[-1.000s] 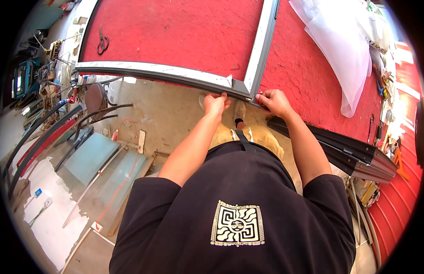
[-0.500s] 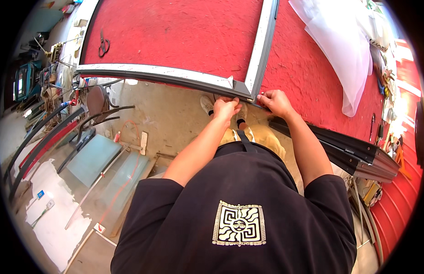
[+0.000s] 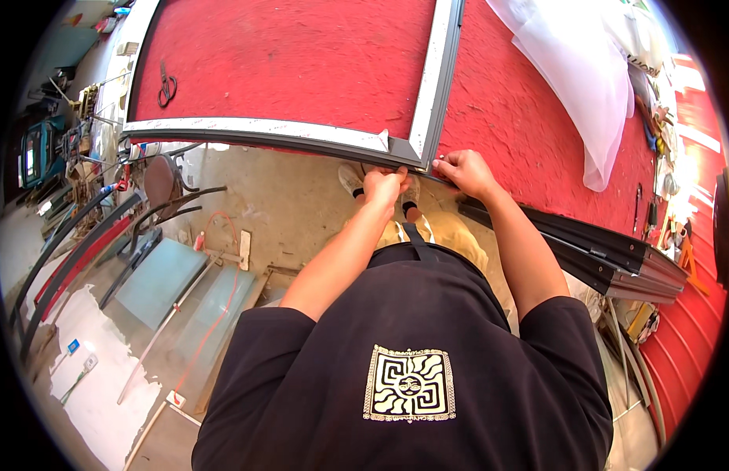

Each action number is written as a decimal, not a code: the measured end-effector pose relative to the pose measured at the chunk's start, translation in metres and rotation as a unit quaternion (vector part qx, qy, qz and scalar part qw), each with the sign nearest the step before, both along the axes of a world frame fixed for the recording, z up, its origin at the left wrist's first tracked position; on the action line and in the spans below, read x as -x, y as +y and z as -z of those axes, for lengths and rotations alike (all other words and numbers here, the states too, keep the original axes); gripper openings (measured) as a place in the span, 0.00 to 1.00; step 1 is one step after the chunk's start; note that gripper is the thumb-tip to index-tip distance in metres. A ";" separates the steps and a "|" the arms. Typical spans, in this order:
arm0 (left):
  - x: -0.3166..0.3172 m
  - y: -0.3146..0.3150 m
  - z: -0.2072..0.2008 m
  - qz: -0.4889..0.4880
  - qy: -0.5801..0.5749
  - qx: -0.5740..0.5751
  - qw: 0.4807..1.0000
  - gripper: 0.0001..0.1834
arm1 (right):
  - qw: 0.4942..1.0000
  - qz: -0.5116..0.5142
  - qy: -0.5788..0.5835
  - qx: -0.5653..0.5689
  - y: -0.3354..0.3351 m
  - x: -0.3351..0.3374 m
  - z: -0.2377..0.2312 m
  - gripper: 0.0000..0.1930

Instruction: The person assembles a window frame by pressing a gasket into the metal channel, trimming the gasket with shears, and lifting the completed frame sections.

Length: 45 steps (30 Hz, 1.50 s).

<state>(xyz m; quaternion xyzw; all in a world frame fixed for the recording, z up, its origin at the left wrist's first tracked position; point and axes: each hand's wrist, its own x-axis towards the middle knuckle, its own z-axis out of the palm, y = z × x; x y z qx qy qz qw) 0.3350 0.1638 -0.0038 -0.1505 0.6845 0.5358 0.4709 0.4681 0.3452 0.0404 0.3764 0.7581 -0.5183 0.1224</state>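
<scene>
While the grey-and-white frame (image 3: 429, 94) sits along the red worktop's (image 3: 529, 118) near edge | my left hand (image 3: 386, 187) at its near-right corner | right hand (image 3: 468, 173) just beside | both curled, honestly can't tell if gripping

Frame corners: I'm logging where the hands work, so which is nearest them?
The near right corner: the left hand and right hand are beside it, while the near left corner lies well away from both.
</scene>
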 end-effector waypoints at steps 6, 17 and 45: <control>-0.005 0.005 -0.002 0.002 0.037 0.000 0.999 0.09 | 1.000 -0.013 0.006 -0.013 0.002 -0.002 0.002 0.23; 0.021 -0.014 -0.011 -0.008 -0.028 -0.019 0.999 0.09 | 1.000 -0.012 0.009 -0.013 0.002 -0.003 0.002 0.23; -0.014 0.015 -0.023 0.016 -0.075 -0.034 0.997 0.06 | 0.999 -0.025 0.017 -0.021 0.002 -0.003 -0.003 0.21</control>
